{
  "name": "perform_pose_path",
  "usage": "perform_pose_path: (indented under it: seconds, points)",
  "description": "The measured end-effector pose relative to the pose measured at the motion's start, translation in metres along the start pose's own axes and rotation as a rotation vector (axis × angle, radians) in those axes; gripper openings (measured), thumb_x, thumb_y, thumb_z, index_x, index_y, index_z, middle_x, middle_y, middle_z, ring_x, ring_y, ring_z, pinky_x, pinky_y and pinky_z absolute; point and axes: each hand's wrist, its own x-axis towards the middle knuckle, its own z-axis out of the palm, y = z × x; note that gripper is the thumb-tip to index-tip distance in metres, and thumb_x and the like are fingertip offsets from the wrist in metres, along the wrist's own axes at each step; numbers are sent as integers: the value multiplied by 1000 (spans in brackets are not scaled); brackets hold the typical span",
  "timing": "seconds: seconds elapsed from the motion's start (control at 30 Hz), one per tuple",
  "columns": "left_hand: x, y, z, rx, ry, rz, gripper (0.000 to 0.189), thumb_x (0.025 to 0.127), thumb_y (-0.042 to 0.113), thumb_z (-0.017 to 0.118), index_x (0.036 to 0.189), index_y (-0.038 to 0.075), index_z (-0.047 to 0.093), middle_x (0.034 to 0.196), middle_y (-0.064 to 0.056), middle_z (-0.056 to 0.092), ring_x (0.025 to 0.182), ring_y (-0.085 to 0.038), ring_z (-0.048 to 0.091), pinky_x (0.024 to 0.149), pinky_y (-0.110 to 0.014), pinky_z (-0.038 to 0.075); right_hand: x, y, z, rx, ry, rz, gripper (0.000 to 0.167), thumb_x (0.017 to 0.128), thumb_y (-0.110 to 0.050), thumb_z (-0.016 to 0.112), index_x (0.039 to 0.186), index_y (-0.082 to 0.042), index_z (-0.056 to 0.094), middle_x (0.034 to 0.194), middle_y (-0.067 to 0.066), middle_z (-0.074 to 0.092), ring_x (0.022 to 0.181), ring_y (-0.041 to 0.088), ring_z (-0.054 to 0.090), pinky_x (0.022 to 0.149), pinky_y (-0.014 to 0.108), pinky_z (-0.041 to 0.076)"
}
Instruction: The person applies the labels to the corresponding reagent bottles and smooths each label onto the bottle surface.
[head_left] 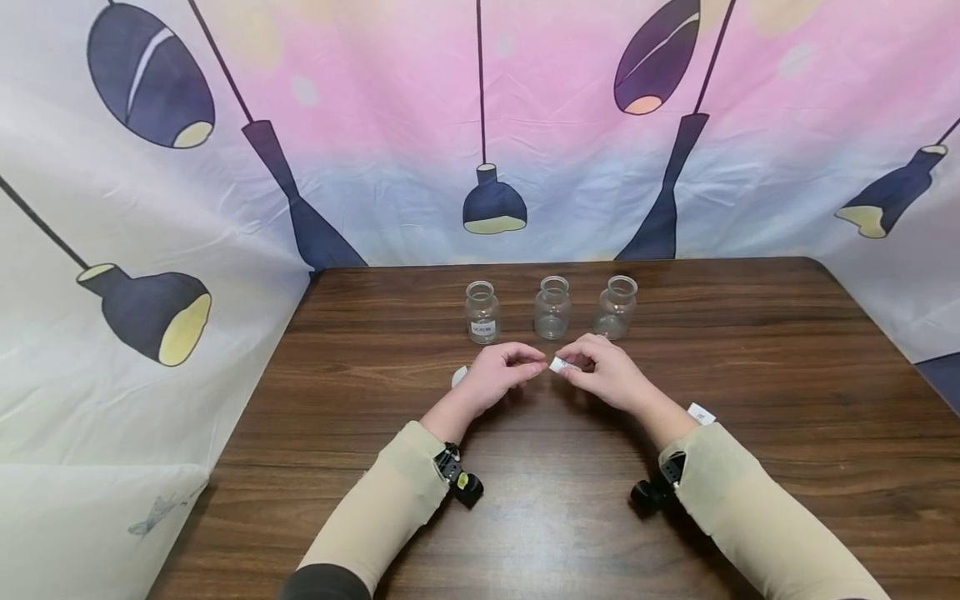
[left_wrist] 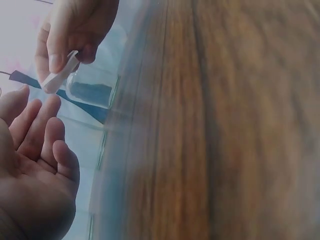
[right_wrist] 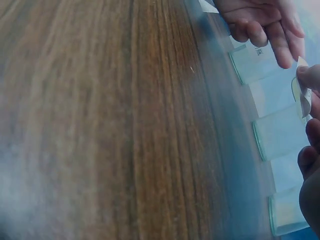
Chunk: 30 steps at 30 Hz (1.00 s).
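- Right grip (head_left: pixel 606 372): thumb and fingertips pinch a small white paper label (head_left: pixel 557 364).
- Left grip (head_left: pixel 495 372): fingers loosely parted, holding nothing, just beside the label.
- Three clear glass jars (head_left: pixel 552 323) stand beyond both grips.

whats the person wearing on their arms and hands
The left hand and right hand are bare, without gloves. A beige left sleeve and beige right sleeve cover the forearms, with dark fabric above the left one. The left camera and right camera at the wrists are black.
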Motion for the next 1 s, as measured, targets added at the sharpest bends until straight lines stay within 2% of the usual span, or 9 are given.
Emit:
perform_pose_path:
  seconds: [0.17, 0.2, 0.3, 0.4, 0.53, 0.83, 1.0]
  points:
    - [-9, 18, 3, -50, -3, 32, 21, 89, 9, 63, 103, -7, 65, 80, -18, 62, 80, -48, 54, 64, -45, 47, 1, -1, 3, 15, -7, -2, 18, 84, -16, 70, 101, -12, 69, 88, -6, 58, 84, 13, 52, 72, 32, 46]
    - [-9, 17, 4, -58, -3, 33, 20, 89, 8, 63, 102, -7, 65, 79, -18, 61, 79, -47, 54, 64, -44, 47, 1, -1, 4, 16, -9, 0, 18, 84, -17, 70, 101, -12, 69, 88, -6, 58, 84, 13, 51, 72, 32, 46]
    - [-5, 9, 6, -63, 12, 43, 17, 88, 8, 64, 98, -6, 65, 72, -6, 59, 72, -36, 56, 62, -37, 48, 2, 0, 6, 16, -13, 3, 18, 85, -18, 70, 102, -12, 69, 88, -6, 58, 85, 13, 51, 73, 32, 46]
    - [3, -4, 9, -39, 31, 29, 15, 88, 11, 64, 95, -2, 66, 72, 2, 59, 67, -21, 56, 60, -31, 47, 2, 1, 7, 14, -11, 8, 18, 85, -18, 70, 102, -12, 69, 88, -6, 58, 85, 13, 51, 73, 33, 46]
    - [9, -14, 12, -10, 53, -10, 12, 87, 14, 64, 93, 3, 66, 72, 1, 60, 63, -12, 54, 52, -27, 44, 2, 1, 9, 11, -7, 11, 18, 84, -18, 70, 102, -12, 69, 88, -6, 58, 84, 13, 52, 73, 32, 45]
    - [9, -12, 16, 2, 90, -23, 9, 86, 11, 63, 91, 4, 66, 71, 0, 60, 61, -13, 52, 48, -25, 41, 1, 0, 11, 4, 2, 21, 18, 84, -17, 70, 101, -12, 69, 88, -6, 58, 84, 13, 52, 73, 32, 45]
    - [9, -11, 19, -22, 97, -21, 8, 86, 8, 62, 91, 1, 65, 73, -2, 61, 63, -13, 53, 52, -25, 42, 1, 0, 13, 8, 25, 20, 17, 83, -16, 71, 99, -12, 67, 86, -5, 59, 78, 11, 53, 69, 30, 46]
